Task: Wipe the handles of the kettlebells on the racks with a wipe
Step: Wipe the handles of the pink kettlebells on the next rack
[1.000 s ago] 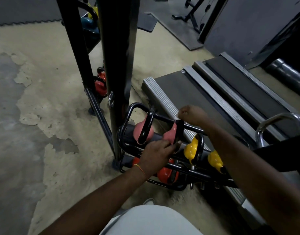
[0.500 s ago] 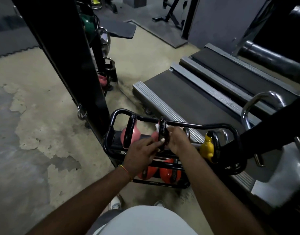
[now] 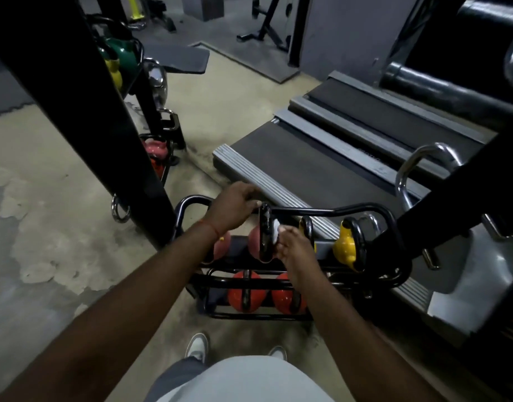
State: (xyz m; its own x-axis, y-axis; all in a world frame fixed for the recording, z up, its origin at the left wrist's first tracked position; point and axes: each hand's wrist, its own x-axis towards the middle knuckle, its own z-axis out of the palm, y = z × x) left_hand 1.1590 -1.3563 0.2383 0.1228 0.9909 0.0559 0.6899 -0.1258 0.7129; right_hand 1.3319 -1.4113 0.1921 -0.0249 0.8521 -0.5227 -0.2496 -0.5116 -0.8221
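Wiping a pink kettlebell's handle (image 3: pixel 264 227): right hand (image 3: pixel 293 246) pinches the wipe (image 3: pixel 276 231); left hand (image 3: pixel 235 206) grips the rack (image 3: pixel 351 210). Yellow kettlebells (image 3: pixel 346 245) at three o'clock look undone.

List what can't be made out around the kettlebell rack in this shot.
- Wipe: head view, only a white scrap shows; the right hand covers the rest.
- Leftmost pink kettlebell: the left forearm hides most of it, its handle included.
- Right orange kettlebell: the right forearm crosses it.
- Rack's right end: lost behind a dark beam.

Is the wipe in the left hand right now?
No, the white wipe is pressed by the right hand against the pink kettlebell's handle.
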